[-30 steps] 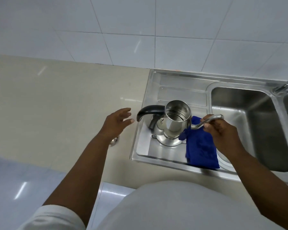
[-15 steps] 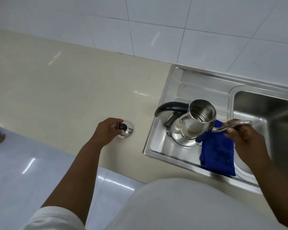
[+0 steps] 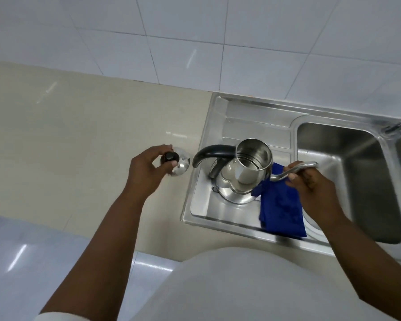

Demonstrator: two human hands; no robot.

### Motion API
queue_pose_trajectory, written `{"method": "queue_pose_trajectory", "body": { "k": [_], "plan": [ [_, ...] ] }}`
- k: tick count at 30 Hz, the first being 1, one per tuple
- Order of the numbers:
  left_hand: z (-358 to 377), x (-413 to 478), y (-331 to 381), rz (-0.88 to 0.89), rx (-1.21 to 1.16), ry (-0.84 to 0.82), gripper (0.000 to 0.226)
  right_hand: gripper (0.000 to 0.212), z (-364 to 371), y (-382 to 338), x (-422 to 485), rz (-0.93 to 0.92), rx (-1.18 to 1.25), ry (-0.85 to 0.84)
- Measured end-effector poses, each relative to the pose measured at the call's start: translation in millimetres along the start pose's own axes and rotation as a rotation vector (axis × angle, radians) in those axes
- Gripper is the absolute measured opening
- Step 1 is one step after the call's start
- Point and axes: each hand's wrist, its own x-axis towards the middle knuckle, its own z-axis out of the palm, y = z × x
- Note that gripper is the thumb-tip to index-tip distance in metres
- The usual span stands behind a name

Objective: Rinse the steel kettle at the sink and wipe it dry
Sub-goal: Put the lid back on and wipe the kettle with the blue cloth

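Observation:
The steel kettle (image 3: 241, 179) stands lidless on the sink's drainboard (image 3: 208, 205), its black handle (image 3: 213, 152) pointing left. My right hand (image 3: 310, 184) grips the kettle's thin curved spout (image 3: 294, 170), and a blue cloth (image 3: 280, 212) lies under that hand beside the kettle. My left hand (image 3: 146, 167) pinches the black knob of the kettle's steel lid (image 3: 178, 163) and holds it above the counter, just left of the sink.
A beige counter (image 3: 79, 140) runs left of the steel sink. The sink basin (image 3: 347, 181) lies to the right of the drainboard, with a tap (image 3: 398, 126) at the far right edge. White wall tiles rise behind.
My left hand reached left to the lid on the counter, took its knob and lifted it toward the kettle. My right hand stayed on the spout.

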Motion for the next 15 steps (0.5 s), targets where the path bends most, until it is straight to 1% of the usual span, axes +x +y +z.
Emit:
{"method": "queue_pose_trajectory", "body": {
  "k": [5, 9, 12, 15],
  "plan": [
    [41, 11, 77, 0.252, -0.044, -0.091, 0.034, 0.019, 0, -2, 0, -0.021, -0.016, -0.003],
    [72, 16, 114, 0.303, -0.012, -0.179, 0.030, 0.023, 0, -2, 0, -0.013, -0.013, -0.005],
    [90, 19, 126, 0.315, 0.084, -0.277, 0.030, 0.020, 0, -2, 0, -0.039, -0.005, 0.001],
    [102, 21, 136, 0.347, 0.223, -0.302, 0.033, 0.019, -1, -4, -2, -0.045, 0.011, 0.011]
  ]
}}
